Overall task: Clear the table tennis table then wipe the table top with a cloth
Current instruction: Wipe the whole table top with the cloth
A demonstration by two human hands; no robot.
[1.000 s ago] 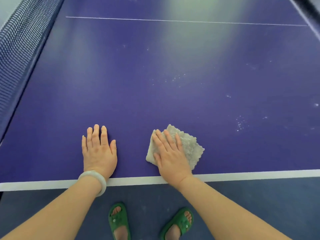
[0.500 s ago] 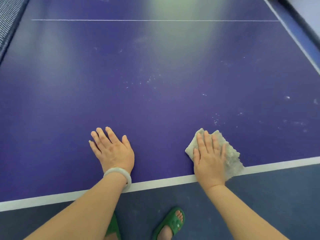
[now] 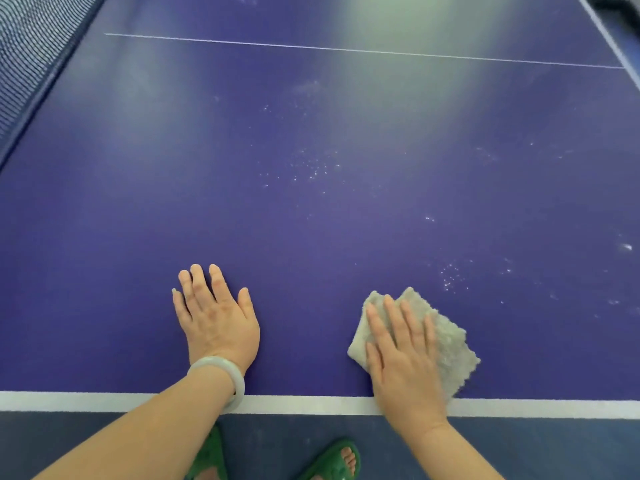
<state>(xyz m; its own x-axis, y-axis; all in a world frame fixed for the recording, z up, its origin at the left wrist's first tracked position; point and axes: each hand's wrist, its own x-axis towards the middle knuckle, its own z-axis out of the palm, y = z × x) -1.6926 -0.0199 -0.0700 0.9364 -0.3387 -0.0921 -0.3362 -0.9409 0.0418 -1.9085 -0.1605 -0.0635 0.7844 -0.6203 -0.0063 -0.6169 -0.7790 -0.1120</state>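
We saw the table top (image 3: 311,220) as a broad, matte purple-blue sheet, with a soft sheen of pale light across its far half. The cloth (image 3: 450,348) lay on it at the near right, just inside the edge. It was a grey-beige, nubby, towel-like piece folded into a rough diamond with ragged, wavy borders.

The right hand (image 3: 403,362) lay flat on top of the cloth, fingers straight and close together, pointing away and slightly left. It pressed the cloth to the surface rather than clutching it. The cloth's right half and far corners stuck out from under the palm, and the wrist crossed the table's edge.

The left hand (image 3: 218,323) rested palm down on the bare surface to the left, well apart from the cloth. Its fingers were straight and lightly spread, holding nothing. A smooth, pale, rounded bracelet (image 3: 221,372) circled that wrist.

Along the near edge ran a flat white band (image 3: 311,405), and a thin white line (image 3: 346,50) crossed the far part of the surface. Fine white specks (image 3: 311,168) were scattered in the middle, with another small cluster just beyond the cloth, to its right. At the far left we made out the dark mesh of the net (image 3: 24,57).

Below the edge, on a dull blue-grey floor (image 3: 554,448), two green moulded sandals (image 3: 336,459) showed, toes peeping from the right one.
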